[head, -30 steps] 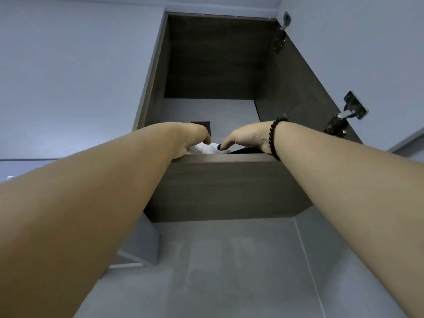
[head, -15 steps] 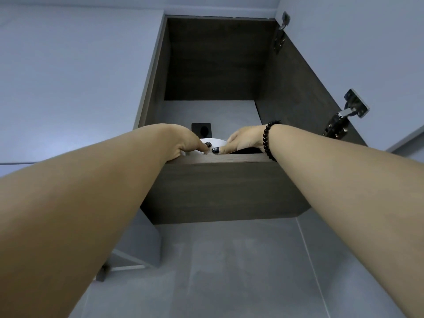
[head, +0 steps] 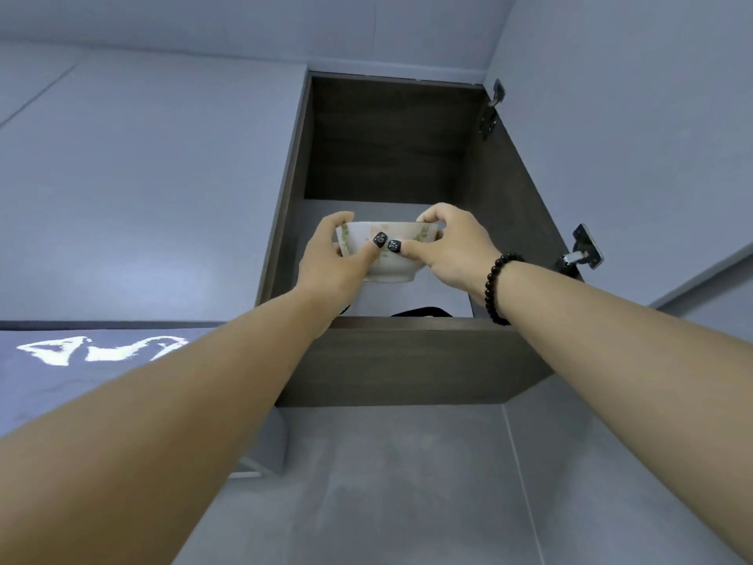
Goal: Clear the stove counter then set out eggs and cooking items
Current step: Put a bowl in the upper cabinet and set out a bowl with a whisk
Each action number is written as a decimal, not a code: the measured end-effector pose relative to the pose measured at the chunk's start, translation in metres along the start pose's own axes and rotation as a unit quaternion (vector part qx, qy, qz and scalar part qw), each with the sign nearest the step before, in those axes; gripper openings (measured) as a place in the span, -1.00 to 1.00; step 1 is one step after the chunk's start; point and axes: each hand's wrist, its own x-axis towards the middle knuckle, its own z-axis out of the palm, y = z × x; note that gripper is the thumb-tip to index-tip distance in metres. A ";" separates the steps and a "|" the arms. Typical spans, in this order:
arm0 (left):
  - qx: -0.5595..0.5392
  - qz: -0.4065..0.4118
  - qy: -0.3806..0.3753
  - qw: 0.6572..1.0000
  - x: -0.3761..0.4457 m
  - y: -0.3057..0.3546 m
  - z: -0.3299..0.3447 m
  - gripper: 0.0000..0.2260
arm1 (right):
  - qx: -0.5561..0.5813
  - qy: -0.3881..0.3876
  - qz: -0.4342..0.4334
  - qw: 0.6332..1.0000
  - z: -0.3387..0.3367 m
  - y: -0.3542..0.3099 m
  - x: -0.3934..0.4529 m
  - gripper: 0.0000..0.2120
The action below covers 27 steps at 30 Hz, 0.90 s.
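Observation:
I look up into an open dark wooden wall cabinet (head: pixel 407 360). A white bowl (head: pixel 387 267) with a green pattern near its rim hangs in the air above the cabinet's bottom shelf, held upright between both hands. My left hand (head: pixel 330 258) grips its left side, thumb across the front. My right hand (head: pixel 448 246) grips its right side, fingers over the rim, thumb on the front. Both thumbs nearly meet on the bowl's face.
The cabinet door (head: pixel 631 136) stands open at the right, with two metal hinges (head: pixel 580 252). A dark object (head: pixel 423 311) peeks above the shelf's front edge. A closed grey cabinet front (head: pixel 142 177) lies to the left, and grey wall tiles (head: pixel 387 483) are below.
Both hands were down behind the shelf edge around a white thing. They have risen with the bowl, which now shows fully above the edge.

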 end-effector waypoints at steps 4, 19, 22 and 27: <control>-0.033 0.055 0.020 0.998 -0.051 0.022 -0.005 -0.47 | 0.073 0.042 -0.033 0.996 -0.010 -0.013 -0.057 -0.73; -0.102 -0.017 0.006 0.995 -0.285 -0.006 -0.034 -0.54 | 0.211 0.011 0.034 0.977 -0.005 0.003 -0.297 -0.68; -0.135 -0.099 -0.023 0.986 -0.329 -0.014 -0.038 -0.57 | 0.188 0.015 0.065 0.980 -0.004 0.020 -0.346 -0.60; -0.155 -0.266 -0.055 0.950 -0.382 -0.025 -0.039 -0.69 | 0.182 0.002 0.159 0.970 0.002 0.051 -0.418 -0.57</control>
